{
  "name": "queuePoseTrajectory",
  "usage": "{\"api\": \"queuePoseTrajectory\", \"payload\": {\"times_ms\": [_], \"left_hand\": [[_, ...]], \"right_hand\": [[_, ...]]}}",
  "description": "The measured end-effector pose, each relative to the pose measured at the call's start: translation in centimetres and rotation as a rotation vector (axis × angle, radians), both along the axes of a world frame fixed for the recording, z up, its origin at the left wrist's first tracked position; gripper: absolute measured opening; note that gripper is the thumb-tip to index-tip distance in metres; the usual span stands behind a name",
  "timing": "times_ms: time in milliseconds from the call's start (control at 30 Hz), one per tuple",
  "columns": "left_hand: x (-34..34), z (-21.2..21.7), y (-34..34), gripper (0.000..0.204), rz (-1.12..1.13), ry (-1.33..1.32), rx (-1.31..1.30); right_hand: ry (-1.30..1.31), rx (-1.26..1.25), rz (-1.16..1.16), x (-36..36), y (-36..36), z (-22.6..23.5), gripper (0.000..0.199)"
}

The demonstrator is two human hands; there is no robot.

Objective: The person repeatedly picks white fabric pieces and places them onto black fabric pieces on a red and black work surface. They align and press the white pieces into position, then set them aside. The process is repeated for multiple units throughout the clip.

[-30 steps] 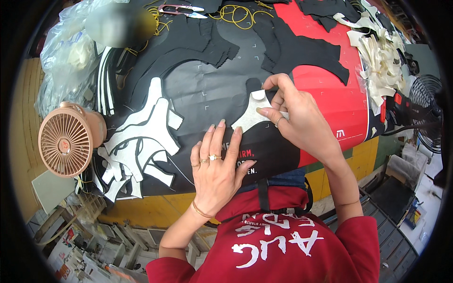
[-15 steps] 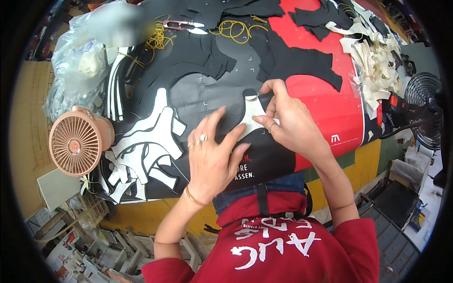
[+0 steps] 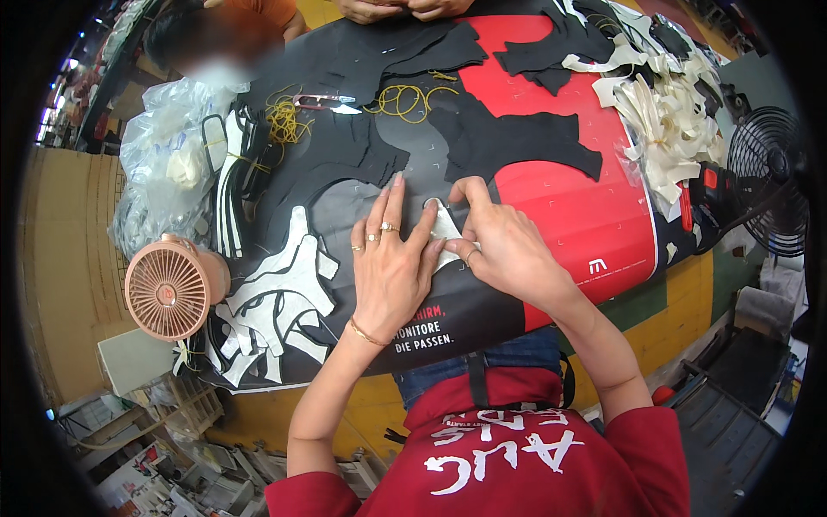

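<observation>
The worktop has its near edge on the near side of the white piece, with room between. The left hand spreads its fingers flat along the piece's left edge. The right hand curls at its right edge, thumb touching; I cannot tell whether it grips. White cutouts pile left of the piece; black cutouts lie beyond it.

White piece; black cutouts; red-and-black mat; peach fan; yellow cord.
</observation>
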State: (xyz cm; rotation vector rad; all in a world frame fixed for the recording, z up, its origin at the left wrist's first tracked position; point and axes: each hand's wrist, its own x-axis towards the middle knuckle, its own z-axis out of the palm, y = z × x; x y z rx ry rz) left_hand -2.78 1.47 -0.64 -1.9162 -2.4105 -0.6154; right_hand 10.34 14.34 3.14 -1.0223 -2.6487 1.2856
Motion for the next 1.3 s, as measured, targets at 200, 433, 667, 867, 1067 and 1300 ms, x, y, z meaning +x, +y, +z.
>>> {"api": "queuePoseTrajectory", "payload": {"times_ms": [200,433,667,867,1067,1300], "left_hand": [[0.4,0.5,-0.7,0.05,0.029,-0.037,-0.043],[4.8,2.4,-4.4,0.059,0.231,0.031,-0.238],[6.4,1.2,-4.6,0.078,0.048,-0.11,-0.213],[6.5,0.3,-4.5,0.085,-0.052,-0.25,-0.316],[6.7,0.6,-4.4,0.078,-0.064,-0.209,-0.333],[7.6,1.8,-4.8,0.085,0.002,-0.148,-0.438]], "right_hand": [[-0.008,0.109,0.004,0.9,-0.2,0.0,0.038],[0.044,0.111,-0.08,5.6,-1.1,0.6,0.029],[0.066,0.081,-0.076,5.9,-1.2,0.1,0.02],[0.094,0.091,-0.096,6.0,-1.2,-0.2,0.018],[0.051,0.229,-0.083,5.8,-1.5,-0.8,0.021],[-0.049,0.269,-0.257,6.6,-1.2,0.1,0.034]]}}
